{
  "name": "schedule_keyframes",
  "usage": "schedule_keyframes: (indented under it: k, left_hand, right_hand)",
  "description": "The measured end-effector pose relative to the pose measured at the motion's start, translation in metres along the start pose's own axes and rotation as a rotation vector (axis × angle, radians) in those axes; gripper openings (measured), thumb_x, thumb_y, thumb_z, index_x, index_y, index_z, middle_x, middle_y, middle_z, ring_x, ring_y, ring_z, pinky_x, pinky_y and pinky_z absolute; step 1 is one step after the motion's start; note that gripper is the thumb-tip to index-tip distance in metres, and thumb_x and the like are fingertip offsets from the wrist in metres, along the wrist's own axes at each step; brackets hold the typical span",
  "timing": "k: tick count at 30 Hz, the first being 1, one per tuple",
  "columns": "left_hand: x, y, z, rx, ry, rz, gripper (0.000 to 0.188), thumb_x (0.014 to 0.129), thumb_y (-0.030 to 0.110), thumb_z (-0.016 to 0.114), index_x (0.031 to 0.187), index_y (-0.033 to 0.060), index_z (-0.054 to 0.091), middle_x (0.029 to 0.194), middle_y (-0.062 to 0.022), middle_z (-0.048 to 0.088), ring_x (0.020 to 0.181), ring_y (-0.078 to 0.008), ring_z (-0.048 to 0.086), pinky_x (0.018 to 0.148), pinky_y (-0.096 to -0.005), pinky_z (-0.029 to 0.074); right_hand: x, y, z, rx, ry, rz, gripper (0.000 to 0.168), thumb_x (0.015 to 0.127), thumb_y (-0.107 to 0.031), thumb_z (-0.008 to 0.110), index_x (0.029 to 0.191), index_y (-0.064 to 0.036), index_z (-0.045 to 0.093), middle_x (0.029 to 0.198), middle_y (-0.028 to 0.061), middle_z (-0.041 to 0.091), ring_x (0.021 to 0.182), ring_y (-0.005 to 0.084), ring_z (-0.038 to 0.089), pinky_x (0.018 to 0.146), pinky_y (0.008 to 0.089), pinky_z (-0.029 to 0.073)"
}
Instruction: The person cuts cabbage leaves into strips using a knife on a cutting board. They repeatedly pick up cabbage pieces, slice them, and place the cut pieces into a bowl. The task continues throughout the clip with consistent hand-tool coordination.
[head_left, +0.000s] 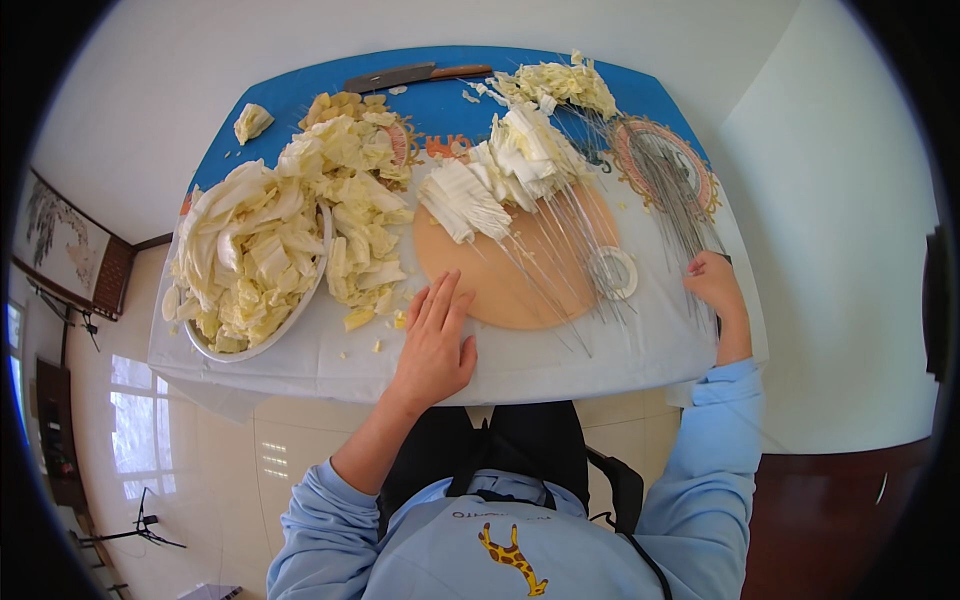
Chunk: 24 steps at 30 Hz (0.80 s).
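My left hand (437, 347) lies flat with fingers extended at the near left edge of a round tan cutting board (487, 289). It holds nothing. On the board's far part, stacks of sliced white cabbage pieces (461, 199) are threaded on thin metal skewers (536, 274), whose bare ends point towards me. A second cabbage stack (529, 154) sits beside them, further back. At the right, my right hand (712, 281) has its fingers curled together at the near ends of a pile of loose metal skewers (675, 199). Whether a skewer is between its fingertips cannot be made out.
A white basin (262, 346) heaped with cabbage leaves (247, 247) stands left, with more leaves (364, 247) beside it. Potato-like slices (341, 106), a cleaver (405, 75) and shredded cabbage on skewers (562, 84) lie at the back. A white ring, perhaps tape (615, 272), overlaps the board's right edge.
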<state>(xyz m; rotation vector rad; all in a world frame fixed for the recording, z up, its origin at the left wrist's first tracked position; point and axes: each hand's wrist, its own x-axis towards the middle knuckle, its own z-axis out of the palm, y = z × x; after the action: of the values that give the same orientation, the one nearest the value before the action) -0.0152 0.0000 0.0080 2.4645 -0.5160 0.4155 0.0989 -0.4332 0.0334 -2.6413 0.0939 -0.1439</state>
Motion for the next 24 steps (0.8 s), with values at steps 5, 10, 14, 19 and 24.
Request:
schedule_keyframes:
  k: [5, 10, 14, 19, 24]
  left_hand:
    - [-0.004, -0.006, 0.002, -0.030, 0.033, 0.001, 0.055, 0.071, 0.004, 0.061, 0.125, -0.0001, 0.047, 0.143, -0.0233, 0.036, 0.135, -0.0377, 0.033, 0.111, -0.0488, 0.023]
    - [-0.003, -0.003, 0.000, -0.065, 0.049, 0.044, 0.054, 0.072, 0.003, 0.061, 0.125, 0.0012, 0.048, 0.142, -0.0230, 0.037, 0.132, -0.0382, 0.035, 0.109, -0.0497, 0.026]
    - [-0.006, -0.002, -0.017, -0.083, 0.055, 0.102, 0.055, 0.073, 0.001, 0.061, 0.127, 0.0034, 0.047, 0.142, -0.0210, 0.037, 0.132, -0.0368, 0.035, 0.109, -0.0502, 0.027]
    - [-0.007, -0.041, -0.075, 0.087, 0.284, -0.067, 0.056, 0.073, 0.001, 0.063, 0.127, 0.0087, 0.051, 0.143, -0.0168, 0.038, 0.128, -0.0342, 0.041, 0.107, -0.0491, 0.031]
    - [-0.004, -0.130, -0.155, 0.536, 0.639, -0.241, 0.030, 0.077, 0.008, 0.065, 0.107, 0.0041, 0.061, 0.113, -0.0140, 0.057, 0.106, -0.0324, 0.052, 0.092, -0.0427, 0.042]
  right_hand:
    - [-0.043, -0.011, -0.027, 0.333, -0.155, 0.108, 0.015, 0.077, -0.006, 0.057, 0.090, -0.002, 0.063, 0.066, 0.0011, 0.053, 0.054, 0.0096, 0.048, 0.048, 0.0261, 0.038]
    - [-0.107, -0.046, -0.013, 0.741, -0.072, 0.075, 0.012, 0.088, -0.004, 0.049, 0.097, -0.002, 0.057, 0.064, -0.0013, 0.047, 0.051, 0.0057, 0.041, 0.045, 0.0214, 0.032]
    - [-0.139, -0.087, 0.025, 0.943, -0.153, -0.050, 0.008, 0.092, -0.007, 0.051, 0.096, -0.002, 0.056, 0.066, -0.0005, 0.050, 0.051, 0.0051, 0.042, 0.046, 0.0191, 0.033]
    - [-0.174, -0.135, 0.047, 0.979, -0.475, -0.005, 0.010, 0.092, -0.009, 0.053, 0.094, 0.000, 0.058, 0.059, -0.0001, 0.050, 0.047, 0.0045, 0.041, 0.044, 0.0187, 0.031]
    - [-0.194, -0.153, 0.077, 1.061, -0.510, -0.138, 0.019, 0.094, -0.007, 0.049, 0.105, 0.004, 0.061, 0.056, -0.0016, 0.047, 0.045, 0.0040, 0.039, 0.042, 0.0188, 0.028]
